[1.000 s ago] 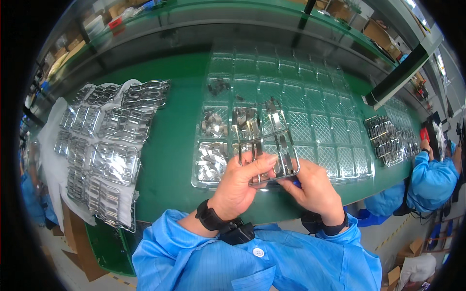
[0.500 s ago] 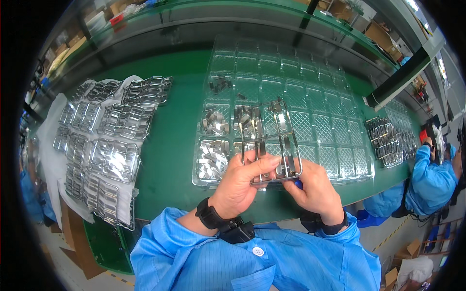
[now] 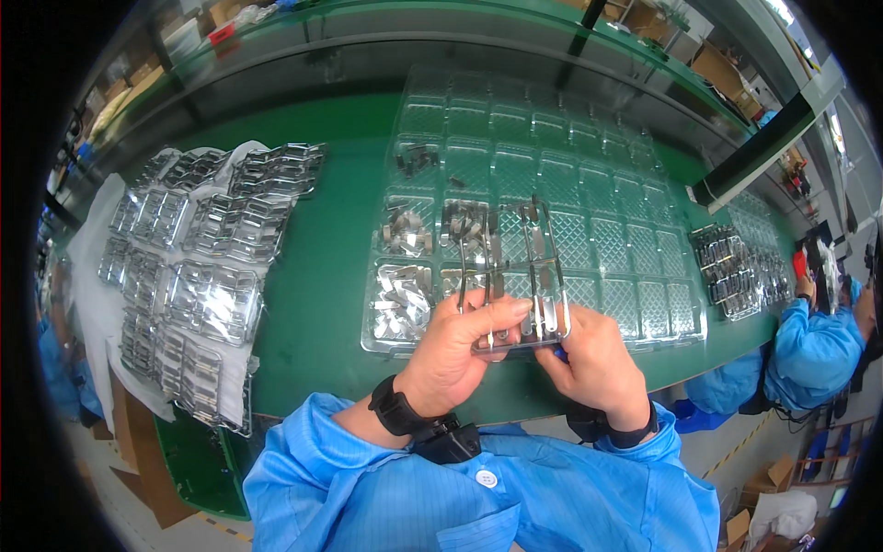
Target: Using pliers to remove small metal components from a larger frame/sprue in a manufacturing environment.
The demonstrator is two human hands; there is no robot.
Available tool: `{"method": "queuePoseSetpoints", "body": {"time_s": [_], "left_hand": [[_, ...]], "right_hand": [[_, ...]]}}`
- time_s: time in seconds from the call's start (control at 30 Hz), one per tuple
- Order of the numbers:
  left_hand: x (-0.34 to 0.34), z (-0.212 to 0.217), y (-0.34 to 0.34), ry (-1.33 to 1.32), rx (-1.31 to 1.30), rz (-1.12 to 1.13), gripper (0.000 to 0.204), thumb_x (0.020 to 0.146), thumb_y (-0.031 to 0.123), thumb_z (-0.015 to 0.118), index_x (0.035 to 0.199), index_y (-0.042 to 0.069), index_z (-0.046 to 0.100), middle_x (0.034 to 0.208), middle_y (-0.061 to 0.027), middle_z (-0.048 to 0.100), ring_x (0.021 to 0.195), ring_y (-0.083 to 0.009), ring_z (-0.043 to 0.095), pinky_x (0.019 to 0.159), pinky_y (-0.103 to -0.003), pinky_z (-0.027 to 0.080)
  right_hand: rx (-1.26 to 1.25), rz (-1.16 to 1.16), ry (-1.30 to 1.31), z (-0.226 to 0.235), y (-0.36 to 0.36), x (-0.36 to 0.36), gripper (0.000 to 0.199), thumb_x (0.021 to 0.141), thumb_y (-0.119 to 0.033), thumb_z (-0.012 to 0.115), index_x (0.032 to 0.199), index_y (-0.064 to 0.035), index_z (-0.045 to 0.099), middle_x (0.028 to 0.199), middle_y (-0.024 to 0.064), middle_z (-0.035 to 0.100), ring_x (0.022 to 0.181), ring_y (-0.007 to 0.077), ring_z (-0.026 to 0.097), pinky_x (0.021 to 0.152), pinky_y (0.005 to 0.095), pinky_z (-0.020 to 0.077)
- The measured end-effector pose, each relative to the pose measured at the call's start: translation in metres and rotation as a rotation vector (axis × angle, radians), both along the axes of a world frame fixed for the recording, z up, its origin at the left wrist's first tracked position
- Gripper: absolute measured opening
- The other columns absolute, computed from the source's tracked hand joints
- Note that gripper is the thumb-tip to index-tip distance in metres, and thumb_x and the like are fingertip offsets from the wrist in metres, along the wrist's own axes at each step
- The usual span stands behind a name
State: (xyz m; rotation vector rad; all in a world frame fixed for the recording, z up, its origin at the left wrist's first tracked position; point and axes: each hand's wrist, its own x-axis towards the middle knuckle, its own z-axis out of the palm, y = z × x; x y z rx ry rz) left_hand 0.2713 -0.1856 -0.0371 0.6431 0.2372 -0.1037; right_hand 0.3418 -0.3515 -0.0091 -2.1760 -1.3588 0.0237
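Note:
A dark rectangular metal frame with long bars and small metal strips (image 3: 539,285) is held over the near edge of the clear tray. My left hand (image 3: 456,342) is closed on its near left part, the thumb pressed across the bars. At the near right corner, my right hand (image 3: 602,357) is closed round the frame's edge; a small blue piece shows beside its fingers, too hidden to name. Beneath lies the clear plastic compartment tray (image 3: 627,337). Loose shiny metal pieces (image 3: 401,304) fill its near left compartment, with more in the neighbouring ones.
On the left of the green table (image 3: 308,304), several similar metal frames (image 3: 213,302) lie on white sheeting (image 3: 87,267). More frames (image 3: 727,267) are stacked at the right, near a grey post (image 3: 763,152). A co-worker in a blue sleeve (image 3: 809,354) sits farther right.
The frame has tipped, so its far end now looks lower and its bars more foreshortened. Both hands keep their grip in almost the same place.

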Motion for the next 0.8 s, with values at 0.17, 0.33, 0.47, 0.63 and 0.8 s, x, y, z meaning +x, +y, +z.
{"method": "queuePoseSetpoints", "body": {"time_s": [0.17, 0.33, 0.47, 0.63, 0.8], "left_hand": [[-0.001, -0.001, 0.000, -0.015, -0.092, -0.025, 0.008, 0.082, 0.011, 0.064, 0.083, 0.005, 0.059, 0.068, 0.0001, 0.055, 0.055, -0.0035, 0.046, 0.046, -0.017, 0.029], [0.002, -0.005, -0.001, 0.017, -0.130, -0.020, 0.011, 0.082, 0.011, 0.065, 0.089, 0.005, 0.058, 0.074, -0.0001, 0.057, 0.058, -0.0035, 0.049, 0.047, -0.017, 0.032], [0.001, -0.002, 0.000, 0.027, -0.103, 0.010, 0.014, 0.081, 0.012, 0.066, 0.091, 0.006, 0.059, 0.079, -0.0001, 0.059, 0.067, -0.0056, 0.054, 0.056, -0.018, 0.040], [0.003, 0.006, -0.006, 0.064, -0.048, 0.036, 0.009, 0.082, 0.007, 0.062, 0.087, 0.005, 0.056, 0.074, -0.0012, 0.056, 0.063, -0.0074, 0.051, 0.051, -0.018, 0.035], [0.006, -0.012, -0.004, -0.024, -0.089, -0.120, 0.012, 0.082, 0.012, 0.061, 0.092, 0.006, 0.057, 0.083, -0.0023, 0.058, 0.072, -0.0084, 0.052, 0.057, -0.021, 0.037]], "right_hand": [[-0.060, -0.030, -0.091, 0.001, 0.000, -0.006, 0.037, 0.069, -0.004, 0.068, 0.100, 0.0030, 0.050, 0.076, 0.0156, 0.057, 0.066, 0.0339, 0.059, 0.054, 0.0418, 0.0462], [-0.065, 0.006, -0.028, -0.006, -0.002, -0.003, 0.041, 0.070, -0.005, 0.068, 0.106, 0.0033, 0.050, 0.069, 0.0138, 0.057, 0.062, 0.0336, 0.059, 0.054, 0.0419, 0.0465], [-0.119, -0.048, 0.016, 0.000, -0.005, 0.001, 0.031, 0.074, -0.005, 0.064, 0.103, 0.0003, 0.054, 0.072, 0.0150, 0.060, 0.063, 0.0339, 0.061, 0.055, 0.0419, 0.0476], [0.371, -0.397, 0.761, 0.010, -0.016, 0.012, 0.027, 0.082, -0.009, 0.061, 0.106, 0.0033, 0.059, 0.070, 0.0043, 0.063, 0.056, 0.0095, 0.055, 0.053, 0.0241, 0.0437], [0.412, -0.366, 0.798, 0.019, 0.004, 0.004, 0.028, 0.081, -0.006, 0.062, 0.107, 0.0043, 0.059, 0.069, -0.0032, 0.056, 0.059, 0.0016, 0.047, 0.052, 0.0189, 0.0383]]}}
